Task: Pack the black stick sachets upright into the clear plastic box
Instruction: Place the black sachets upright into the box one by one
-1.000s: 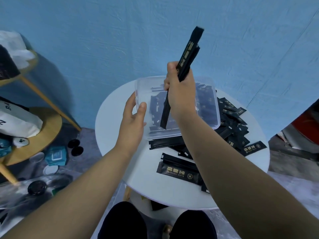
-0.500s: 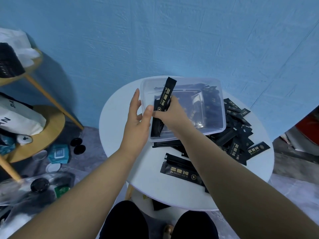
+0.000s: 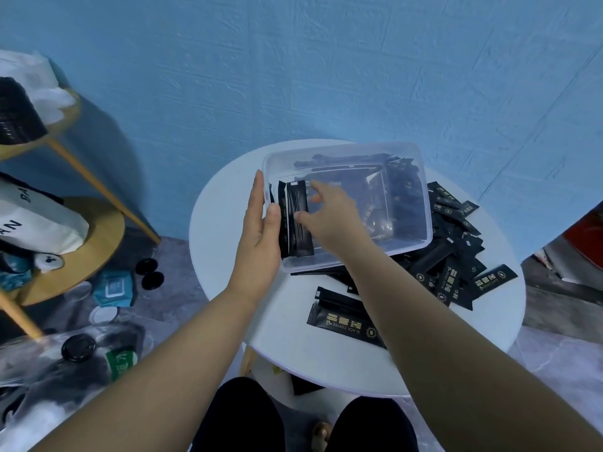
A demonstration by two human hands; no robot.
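1. Head camera view: a clear plastic box sits on a round white table, centre of the frame.
2. Left hand grips the box's left wall, thumb inside, fingers outside.
3. Right hand reaches into the box with fingers spread and loose, holding nothing; its fingertips touch a few black stick sachets standing against the left wall.
4. More sachets line the box's right side.
5. Loose sachets lie piled on the table to the right, and one lies nearer the bottom.
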